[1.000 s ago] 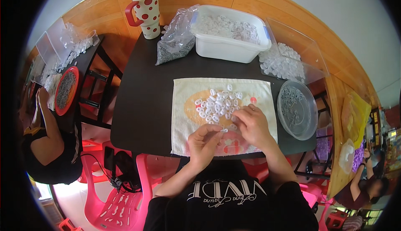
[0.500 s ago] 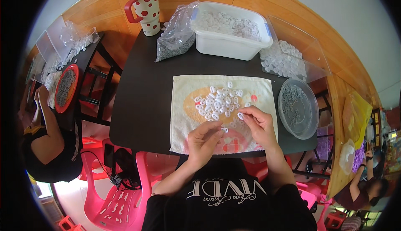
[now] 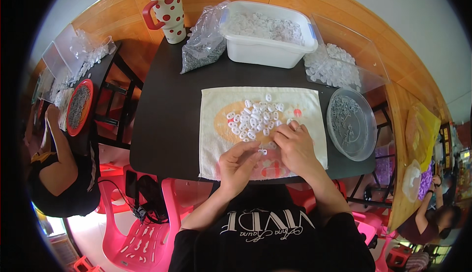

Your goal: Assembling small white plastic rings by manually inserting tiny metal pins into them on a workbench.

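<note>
A pile of small white oval plastic pieces with two holes (image 3: pixel 254 119) lies on a cream patterned towel (image 3: pixel 211 159). At the near side of the pile, my left hand (image 3: pixel 237 166) has its thumb and forefinger closed on a small white piece (image 3: pixel 264 152) that pokes out at the tips. My right hand (image 3: pixel 295 146) is bent over the pile's right edge, back of the hand up and fingers curled close together. What its fingertips hold, if anything, is hidden beneath them.
Right of the towel sits a round clear tub of small grey metal parts (image 3: pixel 351 124). Behind are a white bin of white pieces (image 3: pixel 268 50), a clear box (image 3: pixel 334 70), a plastic bag of grey parts (image 3: pixel 204 50) and a dotted tumbler (image 3: pixel 169 16). Other people work at both sides.
My right hand has shifted left and turned over, hiding the white oval piece that showed in its fingertips. My left hand stays nearly in place.
</note>
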A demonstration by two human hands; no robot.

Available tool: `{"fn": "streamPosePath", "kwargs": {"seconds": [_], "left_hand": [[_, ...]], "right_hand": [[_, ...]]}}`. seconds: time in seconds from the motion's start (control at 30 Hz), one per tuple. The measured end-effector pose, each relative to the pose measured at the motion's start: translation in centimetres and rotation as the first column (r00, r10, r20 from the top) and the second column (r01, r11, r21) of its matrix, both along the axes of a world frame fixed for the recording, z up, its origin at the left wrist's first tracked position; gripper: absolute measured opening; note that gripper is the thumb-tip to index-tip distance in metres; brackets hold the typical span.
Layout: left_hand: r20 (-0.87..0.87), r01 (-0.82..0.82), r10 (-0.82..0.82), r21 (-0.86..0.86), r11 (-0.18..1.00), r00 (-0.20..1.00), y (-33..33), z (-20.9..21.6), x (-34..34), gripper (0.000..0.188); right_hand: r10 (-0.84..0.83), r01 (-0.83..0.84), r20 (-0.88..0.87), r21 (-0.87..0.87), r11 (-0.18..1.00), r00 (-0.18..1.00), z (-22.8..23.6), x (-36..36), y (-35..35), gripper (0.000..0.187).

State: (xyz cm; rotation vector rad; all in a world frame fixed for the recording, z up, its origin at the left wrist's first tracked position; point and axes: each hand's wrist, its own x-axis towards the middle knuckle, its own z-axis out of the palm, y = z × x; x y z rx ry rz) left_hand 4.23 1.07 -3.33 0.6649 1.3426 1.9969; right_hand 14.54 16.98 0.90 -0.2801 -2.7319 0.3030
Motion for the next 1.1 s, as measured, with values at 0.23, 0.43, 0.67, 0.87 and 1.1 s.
{"fn": "streamPosePath", "kwargs": {"seconds": [0.23,0.43,0.67,0.87,1.1], "left_hand": [[-0.029,0.02,-0.021,-0.04,0.999,0.999,-0.2,0.6,0.1,0.027],[-0.085,-0.03,0.025,-0.058,0.998,0.996,-0.2,-0.1,-0.1,0.026],[-0.079,-0.063,0.059,-0.044,0.997,0.995,-0.3,0.0,0.1,0.026],[-0.082,-0.038,0.031,-0.078,0.996,0.996,0.2,-0.2,0.3,0.027],[-0.04,-0.026,0.025,-0.036,0.999,0.999,-0.1,0.2,0.1,0.026]], "right_hand": [[-0.014,0.014,-0.015,-0.032,0.999,1.0,0.0,0.9,0.4,0.024],[-0.014,0.01,-0.182,-0.022,1.0,0.983,-1.2,0.8,0.4,0.016],[0.034,-0.042,-0.134,-0.057,0.997,0.99,-2.3,1.2,-0.2,0.019],[0.047,-0.047,-0.122,0.005,0.999,0.991,-0.7,3.2,0.2,0.02],[-0.045,0.034,-0.115,-0.095,0.995,0.992,0.2,3.2,0.4,0.022]]}}
